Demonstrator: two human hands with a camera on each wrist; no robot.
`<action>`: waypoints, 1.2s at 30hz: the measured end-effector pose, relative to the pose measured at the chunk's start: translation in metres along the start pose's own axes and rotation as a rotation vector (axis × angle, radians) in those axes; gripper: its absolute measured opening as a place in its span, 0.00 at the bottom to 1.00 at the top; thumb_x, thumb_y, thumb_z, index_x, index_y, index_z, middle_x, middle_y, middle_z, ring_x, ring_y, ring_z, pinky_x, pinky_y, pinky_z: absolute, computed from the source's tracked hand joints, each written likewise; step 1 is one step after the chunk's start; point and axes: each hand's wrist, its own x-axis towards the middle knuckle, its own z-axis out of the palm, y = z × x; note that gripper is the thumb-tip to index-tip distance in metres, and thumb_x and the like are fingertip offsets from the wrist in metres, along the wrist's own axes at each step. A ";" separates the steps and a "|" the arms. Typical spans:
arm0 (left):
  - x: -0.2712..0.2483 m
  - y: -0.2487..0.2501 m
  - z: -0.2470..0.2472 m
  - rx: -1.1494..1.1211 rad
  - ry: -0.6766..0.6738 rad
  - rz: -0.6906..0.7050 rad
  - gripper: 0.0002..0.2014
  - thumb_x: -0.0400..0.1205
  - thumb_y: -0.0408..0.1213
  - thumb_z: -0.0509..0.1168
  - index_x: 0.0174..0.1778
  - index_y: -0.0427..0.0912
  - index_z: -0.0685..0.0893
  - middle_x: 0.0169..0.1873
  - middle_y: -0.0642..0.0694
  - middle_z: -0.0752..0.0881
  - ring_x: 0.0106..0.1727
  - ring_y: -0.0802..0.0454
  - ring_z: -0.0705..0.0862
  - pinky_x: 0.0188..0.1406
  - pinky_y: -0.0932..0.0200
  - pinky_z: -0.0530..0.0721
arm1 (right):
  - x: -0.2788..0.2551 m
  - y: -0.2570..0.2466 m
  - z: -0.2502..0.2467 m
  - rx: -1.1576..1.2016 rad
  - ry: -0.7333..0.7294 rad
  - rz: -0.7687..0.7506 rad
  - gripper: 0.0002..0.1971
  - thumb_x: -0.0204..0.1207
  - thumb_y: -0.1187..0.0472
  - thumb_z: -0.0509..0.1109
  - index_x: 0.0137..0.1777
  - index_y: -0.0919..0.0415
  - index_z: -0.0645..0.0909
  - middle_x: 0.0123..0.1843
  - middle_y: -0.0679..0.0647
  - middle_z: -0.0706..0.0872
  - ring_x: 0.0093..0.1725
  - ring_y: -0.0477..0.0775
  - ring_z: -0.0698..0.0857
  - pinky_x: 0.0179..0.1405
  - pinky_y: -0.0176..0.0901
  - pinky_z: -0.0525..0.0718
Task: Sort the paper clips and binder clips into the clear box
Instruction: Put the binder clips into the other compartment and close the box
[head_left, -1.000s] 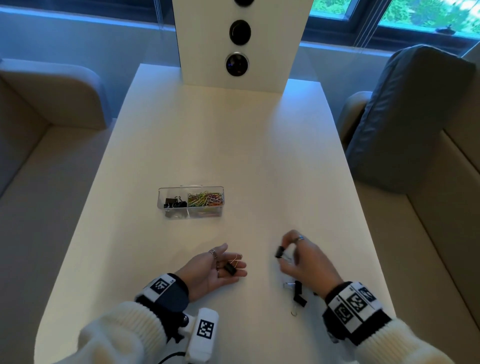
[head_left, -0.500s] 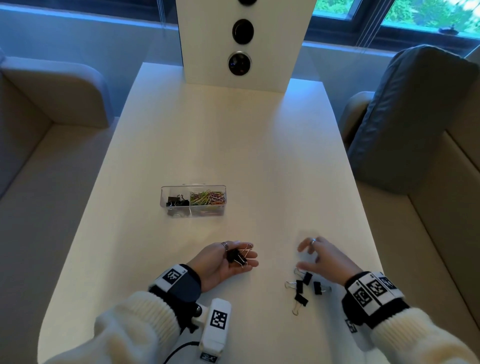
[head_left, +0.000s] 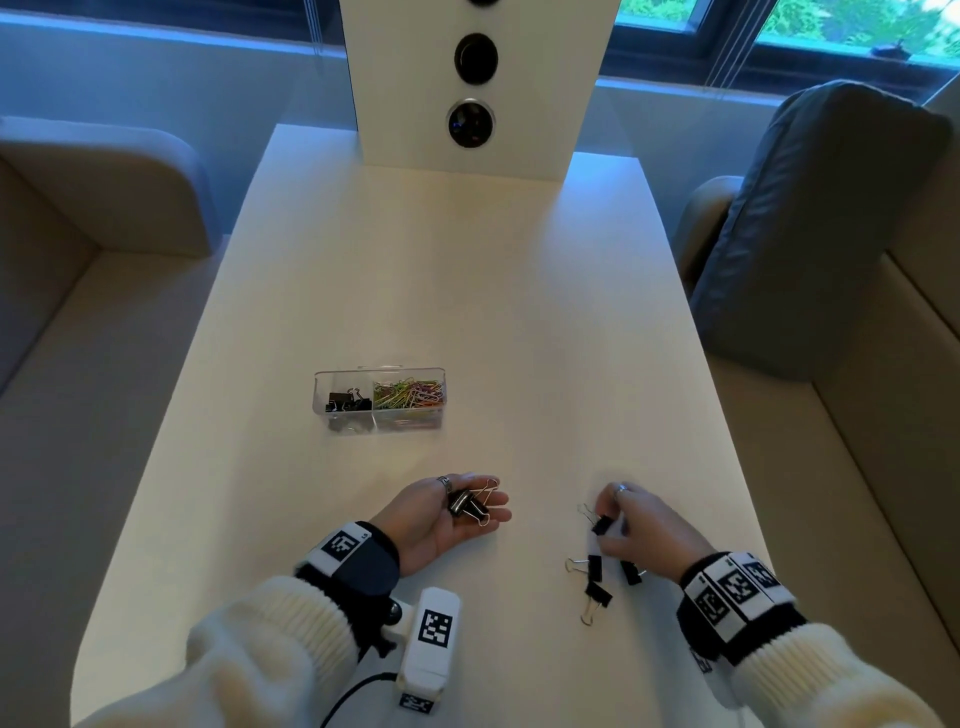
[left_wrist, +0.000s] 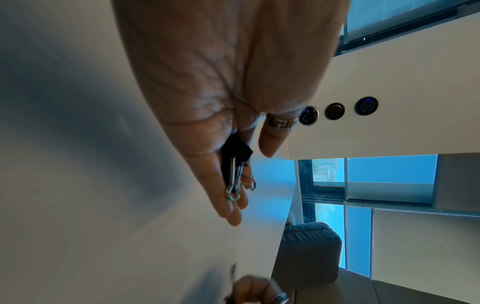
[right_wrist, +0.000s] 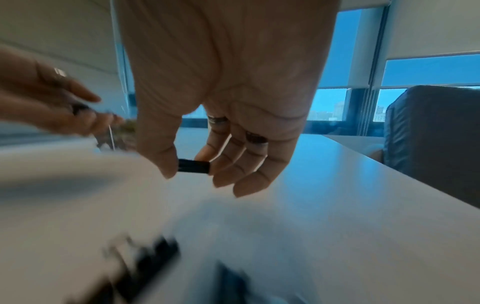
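Note:
My left hand (head_left: 470, 512) lies palm up on the white table (head_left: 467, 291), fingers straight, with two black binder clips (head_left: 466, 506) resting on them; the left wrist view shows the clips (left_wrist: 235, 160) on the fingers. My right hand (head_left: 613, 530) pinches one black binder clip (head_left: 600, 526) between thumb and forefinger just above the table, and the right wrist view shows that clip (right_wrist: 193, 166) in the pinch. Three loose binder clips (head_left: 596, 577) lie under and beside that hand. The clear box (head_left: 382, 425) stands further back.
The box's left compartment holds black binder clips (head_left: 343, 402), the right one coloured paper clips (head_left: 410, 392). A white panel with round sockets (head_left: 472, 122) stands at the table's far end. Beige benches flank the table, with a grey cushion (head_left: 810, 234) on the right.
My right hand put a clip into the left palm, went back to the pile near the table's right edge, and now pinches another clip lifted from it. The left hand stayed palm up.

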 end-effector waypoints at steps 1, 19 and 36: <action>0.000 0.000 0.001 -0.010 0.000 0.003 0.14 0.86 0.32 0.51 0.52 0.30 0.80 0.44 0.34 0.85 0.37 0.44 0.89 0.39 0.57 0.88 | 0.000 -0.011 -0.003 0.049 0.036 -0.049 0.11 0.69 0.59 0.71 0.41 0.45 0.70 0.48 0.46 0.76 0.38 0.45 0.77 0.44 0.38 0.78; -0.037 0.039 -0.027 -0.284 0.104 0.279 0.15 0.85 0.35 0.52 0.44 0.30 0.81 0.40 0.33 0.86 0.39 0.43 0.88 0.40 0.54 0.90 | 0.059 -0.180 -0.026 0.008 0.285 -0.453 0.26 0.78 0.53 0.64 0.75 0.58 0.64 0.74 0.54 0.68 0.71 0.55 0.68 0.71 0.51 0.68; -0.031 0.093 -0.063 -0.544 0.187 0.357 0.24 0.85 0.38 0.51 0.71 0.22 0.62 0.67 0.25 0.73 0.71 0.33 0.73 0.59 0.43 0.81 | 0.097 -0.189 -0.014 -0.314 0.191 -0.386 0.26 0.80 0.57 0.60 0.78 0.53 0.60 0.75 0.50 0.72 0.67 0.57 0.77 0.65 0.54 0.77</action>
